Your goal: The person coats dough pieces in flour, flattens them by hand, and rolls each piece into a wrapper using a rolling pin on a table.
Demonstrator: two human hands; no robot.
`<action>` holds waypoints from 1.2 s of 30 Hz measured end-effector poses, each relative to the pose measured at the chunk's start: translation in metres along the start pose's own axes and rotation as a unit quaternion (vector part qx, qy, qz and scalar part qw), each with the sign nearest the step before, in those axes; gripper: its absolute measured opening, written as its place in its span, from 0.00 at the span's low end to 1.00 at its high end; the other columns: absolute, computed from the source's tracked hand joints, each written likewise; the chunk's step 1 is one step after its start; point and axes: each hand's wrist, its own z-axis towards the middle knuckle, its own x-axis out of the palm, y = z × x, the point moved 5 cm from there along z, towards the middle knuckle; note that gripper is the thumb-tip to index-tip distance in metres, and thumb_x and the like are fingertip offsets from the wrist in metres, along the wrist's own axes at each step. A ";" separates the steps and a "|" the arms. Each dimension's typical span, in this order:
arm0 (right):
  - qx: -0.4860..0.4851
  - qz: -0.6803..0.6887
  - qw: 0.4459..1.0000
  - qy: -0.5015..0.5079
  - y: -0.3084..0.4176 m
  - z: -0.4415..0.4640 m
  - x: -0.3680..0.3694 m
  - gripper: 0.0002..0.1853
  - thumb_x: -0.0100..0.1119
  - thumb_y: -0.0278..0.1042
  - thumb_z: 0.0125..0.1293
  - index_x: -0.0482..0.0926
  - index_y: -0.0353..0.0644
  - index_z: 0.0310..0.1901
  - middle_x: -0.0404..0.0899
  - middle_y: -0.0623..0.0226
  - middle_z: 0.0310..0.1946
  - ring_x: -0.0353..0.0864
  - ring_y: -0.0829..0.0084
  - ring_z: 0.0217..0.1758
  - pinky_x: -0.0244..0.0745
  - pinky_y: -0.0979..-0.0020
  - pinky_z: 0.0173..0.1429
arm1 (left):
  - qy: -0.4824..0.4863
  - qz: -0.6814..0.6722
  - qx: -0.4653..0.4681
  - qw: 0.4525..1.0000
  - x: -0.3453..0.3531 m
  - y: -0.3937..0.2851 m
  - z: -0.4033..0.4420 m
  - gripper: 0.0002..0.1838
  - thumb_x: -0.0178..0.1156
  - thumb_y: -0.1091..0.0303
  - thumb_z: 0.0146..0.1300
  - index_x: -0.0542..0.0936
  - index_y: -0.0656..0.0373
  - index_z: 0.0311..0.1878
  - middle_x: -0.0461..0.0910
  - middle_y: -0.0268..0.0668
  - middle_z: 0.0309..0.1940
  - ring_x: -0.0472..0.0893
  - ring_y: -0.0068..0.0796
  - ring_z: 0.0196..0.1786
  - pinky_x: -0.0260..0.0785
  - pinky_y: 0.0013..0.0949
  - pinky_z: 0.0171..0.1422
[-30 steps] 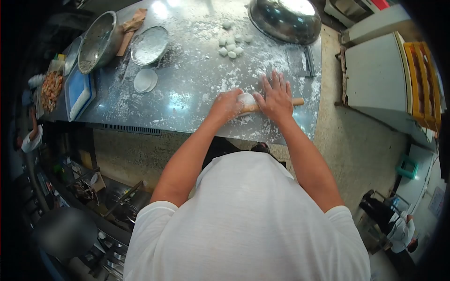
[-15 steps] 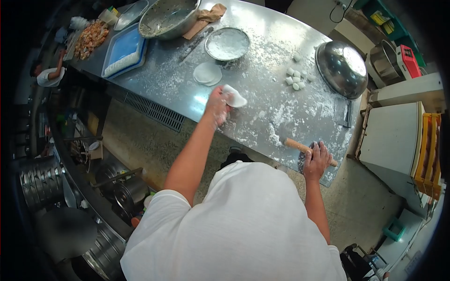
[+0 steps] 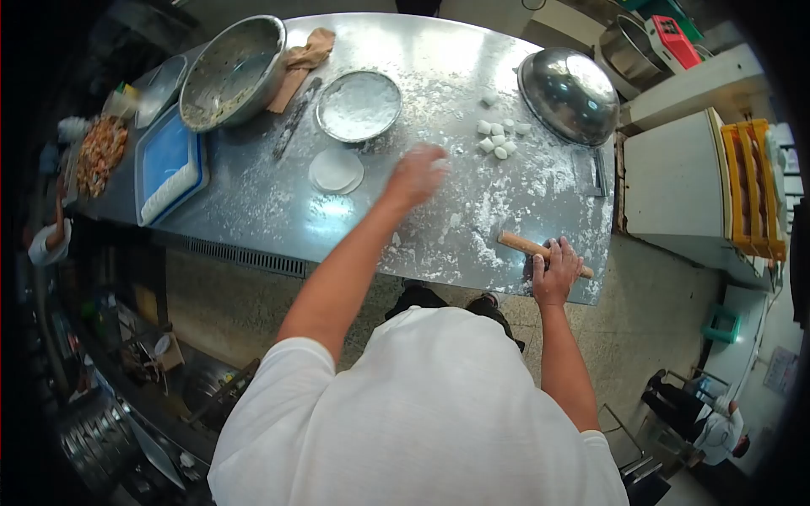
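My left hand point(image 3: 418, 175) is over the middle of the floured steel table, smeared by motion. Whether its fingers hold anything cannot be made out. To its left lies a small stack of thin round dough wrappers point(image 3: 336, 171), and beyond it is a shallow metal bowl of white flour point(image 3: 359, 105). Near the table's front right corner, my right hand point(image 3: 557, 268) grips a wooden rolling pin point(image 3: 516, 242), fingers draped over its right part. Several small white dough pieces point(image 3: 498, 139) sit farther back, between my hands.
An upturned steel bowl point(image 3: 572, 94) occupies the back right. Leftward are a large mixing bowl point(image 3: 232, 76), a brown cloth point(image 3: 295, 72), a dark stick point(image 3: 297, 118), a blue tray point(image 3: 173, 164) and a chopped orange heap point(image 3: 103, 156). Other people are at far left and lower right.
My left hand has moved right, away from the wrapper stack; the wrapper it held no longer shows in it. My right hand stays on the rolling pin. The camera view has shifted.
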 end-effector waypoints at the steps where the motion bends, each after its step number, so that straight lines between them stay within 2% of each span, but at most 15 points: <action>1: -0.002 0.002 1.000 -0.001 0.002 0.001 0.001 0.26 0.57 0.51 0.69 0.75 0.47 0.65 0.69 0.59 0.71 0.62 0.53 0.76 0.39 0.45 0.83 | 0.000 -0.003 0.001 1.000 0.016 -0.020 0.014 0.19 0.62 0.63 0.66 0.80 0.56 0.58 0.80 0.50 0.55 0.79 0.49 0.60 0.70 0.47 0.66; 5: -0.003 -0.006 1.000 -0.011 0.002 0.001 0.003 0.27 0.59 0.50 0.68 0.75 0.47 0.64 0.68 0.60 0.71 0.61 0.53 0.76 0.39 0.45 0.83 | -0.016 0.054 0.033 0.998 0.073 -0.046 0.060 0.22 0.62 0.60 0.67 0.78 0.56 0.61 0.79 0.49 0.58 0.79 0.46 0.62 0.69 0.46 0.69; 8: 0.020 -0.014 1.000 0.006 0.004 0.002 0.000 0.29 0.62 0.50 0.64 0.74 0.48 0.64 0.68 0.61 0.71 0.62 0.54 0.76 0.41 0.46 0.83 | -0.020 0.139 0.119 0.983 0.080 -0.041 0.077 0.21 0.60 0.63 0.67 0.78 0.57 0.62 0.76 0.51 0.60 0.79 0.48 0.61 0.70 0.47 0.68; 10: 0.023 -0.008 1.000 0.002 0.005 0.003 0.000 0.29 0.62 0.50 0.64 0.74 0.47 0.64 0.68 0.61 0.71 0.62 0.54 0.76 0.41 0.46 0.83 | 0.046 -0.016 -0.017 0.999 0.062 -0.046 0.080 0.20 0.58 0.68 0.65 0.78 0.58 0.60 0.77 0.53 0.57 0.79 0.50 0.59 0.71 0.50 0.64; 13: 0.028 -0.007 1.000 -0.002 0.004 0.002 -0.001 0.29 0.62 0.49 0.64 0.74 0.47 0.64 0.68 0.61 0.71 0.62 0.54 0.76 0.41 0.46 0.83 | -0.019 -0.065 -0.009 0.998 0.008 -0.030 0.083 0.17 0.57 0.69 0.64 0.80 0.60 0.55 0.78 0.54 0.53 0.80 0.52 0.56 0.72 0.51 0.61; 15: 0.028 -0.005 1.000 0.004 0.004 0.001 0.000 0.28 0.62 0.49 0.64 0.75 0.46 0.64 0.68 0.60 0.71 0.61 0.54 0.77 0.41 0.45 0.83 | -0.107 -0.009 0.043 0.993 -0.056 -0.013 0.084 0.14 0.56 0.72 0.62 0.80 0.62 0.51 0.79 0.56 0.50 0.79 0.55 0.55 0.73 0.47 0.61; 17: 0.022 -0.002 1.000 -0.003 0.002 0.000 -0.001 0.28 0.63 0.48 0.64 0.75 0.46 0.63 0.68 0.59 0.71 0.62 0.54 0.76 0.41 0.45 0.82 | -0.119 0.192 0.052 0.973 -0.117 0.005 0.075 0.13 0.54 0.73 0.64 0.81 0.63 0.50 0.81 0.54 0.48 0.81 0.53 0.53 0.74 0.48 0.60; 18: 0.014 -0.001 1.000 -0.011 0.003 0.001 0.001 0.28 0.63 0.48 0.64 0.75 0.46 0.63 0.68 0.58 0.71 0.62 0.53 0.76 0.41 0.44 0.82 | -0.128 0.201 0.046 0.970 -0.130 0.013 0.075 0.13 0.54 0.73 0.64 0.81 0.63 0.50 0.81 0.54 0.48 0.81 0.53 0.53 0.74 0.48 0.60; 20: -0.001 -0.003 1.000 -0.014 0.001 0.001 0.002 0.27 0.63 0.45 0.64 0.75 0.45 0.63 0.69 0.55 0.71 0.63 0.52 0.76 0.42 0.43 0.82 | 0.009 0.336 -0.063 0.940 -0.149 0.057 0.068 0.14 0.54 0.72 0.64 0.82 0.60 0.51 0.83 0.50 0.47 0.82 0.50 0.53 0.76 0.49 0.58; 23: -0.013 -0.009 1.000 -0.017 -0.001 0.001 0.007 0.27 0.62 0.43 0.66 0.73 0.44 0.66 0.69 0.54 0.71 0.63 0.53 0.76 0.43 0.44 0.82 | 0.016 0.428 -0.016 0.903 -0.118 0.107 0.069 0.09 0.56 0.74 0.63 0.86 0.57 0.39 0.86 0.45 0.43 0.84 0.45 0.51 0.76 0.48 0.57; 25: -0.021 -0.008 0.999 -0.023 -0.001 0.000 0.006 0.28 0.62 0.43 0.67 0.73 0.44 0.66 0.69 0.54 0.71 0.64 0.53 0.76 0.43 0.44 0.81 | 0.057 0.422 -0.021 0.905 -0.100 0.111 0.078 0.07 0.57 0.73 0.60 0.85 0.57 0.36 0.85 0.45 0.39 0.84 0.45 0.48 0.77 0.46 0.54; 30: -0.023 -0.032 0.999 -0.021 -0.003 0.000 0.009 0.28 0.59 0.44 0.69 0.72 0.43 0.67 0.69 0.57 0.72 0.64 0.53 0.75 0.43 0.44 0.81 | -0.019 0.333 0.008 0.943 -0.101 0.102 0.086 0.07 0.60 0.73 0.56 0.85 0.59 0.37 0.85 0.47 0.40 0.85 0.47 0.48 0.79 0.44 0.53; 32: -0.025 -0.039 0.999 -0.015 -0.004 0.001 0.008 0.27 0.58 0.45 0.70 0.72 0.43 0.67 0.68 0.58 0.72 0.64 0.54 0.75 0.43 0.44 0.81 | 0.153 0.308 -0.051 0.938 -0.096 0.108 0.090 0.10 0.62 0.72 0.54 0.86 0.59 0.39 0.85 0.48 0.43 0.84 0.48 0.52 0.78 0.45 0.56; 35: -0.023 -0.056 0.998 -0.005 -0.006 0.000 0.014 0.27 0.55 0.48 0.72 0.72 0.44 0.67 0.68 0.59 0.73 0.64 0.54 0.76 0.45 0.44 0.81 | 0.091 0.286 -0.032 0.953 -0.088 0.121 0.088 0.12 0.62 0.73 0.52 0.86 0.57 0.42 0.86 0.49 0.45 0.84 0.49 0.54 0.78 0.45 0.56; 36: -0.023 -0.055 0.998 -0.010 -0.004 0.001 0.014 0.27 0.55 0.48 0.72 0.72 0.44 0.67 0.68 0.59 0.73 0.64 0.54 0.76 0.45 0.43 0.80 | 0.114 0.333 0.013 0.936 -0.081 0.124 0.094 0.14 0.63 0.73 0.51 0.86 0.58 0.44 0.85 0.50 0.46 0.84 0.51 0.53 0.78 0.45 0.56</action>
